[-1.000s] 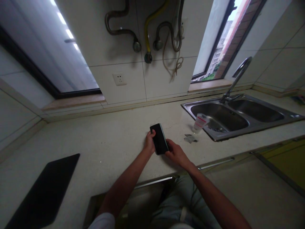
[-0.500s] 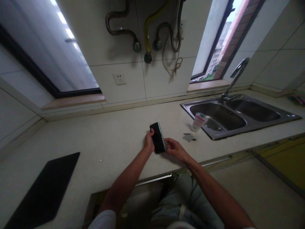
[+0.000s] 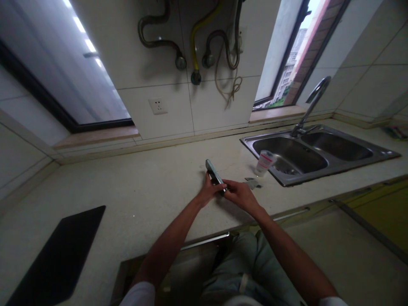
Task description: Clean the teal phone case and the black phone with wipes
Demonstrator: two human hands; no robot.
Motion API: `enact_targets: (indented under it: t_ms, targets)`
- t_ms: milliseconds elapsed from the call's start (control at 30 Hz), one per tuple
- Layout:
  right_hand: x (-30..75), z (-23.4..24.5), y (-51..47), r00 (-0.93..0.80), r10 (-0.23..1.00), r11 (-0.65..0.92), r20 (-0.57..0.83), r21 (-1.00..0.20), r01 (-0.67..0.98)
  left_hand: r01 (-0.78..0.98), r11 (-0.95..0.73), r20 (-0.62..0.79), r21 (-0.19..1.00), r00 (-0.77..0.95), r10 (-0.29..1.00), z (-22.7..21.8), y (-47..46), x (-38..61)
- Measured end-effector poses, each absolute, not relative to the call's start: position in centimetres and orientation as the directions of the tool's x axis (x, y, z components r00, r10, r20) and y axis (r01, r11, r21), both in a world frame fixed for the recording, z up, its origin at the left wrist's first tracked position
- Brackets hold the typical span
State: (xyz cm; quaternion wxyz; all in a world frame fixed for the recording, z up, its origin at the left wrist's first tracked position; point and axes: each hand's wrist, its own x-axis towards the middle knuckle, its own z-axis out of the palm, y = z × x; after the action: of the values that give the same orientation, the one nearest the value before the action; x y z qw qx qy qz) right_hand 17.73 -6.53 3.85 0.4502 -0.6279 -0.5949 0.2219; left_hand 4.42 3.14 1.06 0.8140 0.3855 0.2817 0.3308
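A smartphone [image 3: 215, 172] is held above the countertop, turned so that mostly its pale, thin edge faces me. My left hand [image 3: 208, 190] is closed around its left side and lower part. At the lower right end, the fingers of my right hand [image 3: 237, 193] are closed on the phone too, close to the left thumb. Most of the screen and the lower end are hidden by the hands and the angle. To the right of my right hand lie small grey torn-looking pieces [image 3: 253, 183] on the counter.
A clear plastic cup with red markings [image 3: 264, 163] stands beside the steel double sink [image 3: 288, 180] with its faucet [image 3: 314, 102]. A black flat panel [image 3: 60, 255] lies at left on the white countertop [image 3: 137, 182]. Pipes [image 3: 159, 43] and a socket [image 3: 158, 106] are on the wall.
The phone has turned from showing its dark screen to showing its narrow edge. My right hand has moved in from beside the phone onto its lower end.
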Motion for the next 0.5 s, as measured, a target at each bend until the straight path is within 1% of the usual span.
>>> enact_targets:
  t_ms: [67, 133, 233, 333, 433, 500]
  targets:
    - [17.6, 4.1, -6.5, 0.155, 0.945, 0.151, 0.288, -0.804, 0.576, -0.278, 0.465, -0.171, 0.841, 0.679, 0.714, 0.9, 3.3, 4.1]
    - [17.4, 4.1, -6.5, 0.114, 0.95, 0.169, 0.29, -0.788, 0.592, -0.268, 0.469, -0.154, 0.842, 0.712, 0.685, 0.6, 3.6, 3.8]
    - [17.2, 4.2, -6.4, 0.026, 0.974, 0.148, 0.224, -0.721, 0.678, -0.257, 0.469, -0.135, 0.845, 0.747, 0.651, 0.2, 3.8, 3.6]
    - [17.1, 4.6, -6.4, -0.046, 0.991, 0.112, 0.125, -0.595, 0.796, -0.245, 0.469, -0.132, 0.849, 0.76, 0.636, -0.1, 4.0, 3.6]
    - [16.9, 5.0, -6.3, -0.058, 0.997, 0.075, 0.054, -0.413, 0.907, -0.254, 0.499, -0.134, 0.829, 0.776, 0.616, -0.4, 4.2, 3.6]
    - [16.7, 5.1, -6.1, -0.069, 0.997, 0.074, 0.026, -0.306, 0.949, -0.258, 0.53, -0.135, 0.808, 0.795, 0.592, -0.5, 4.4, 3.5]
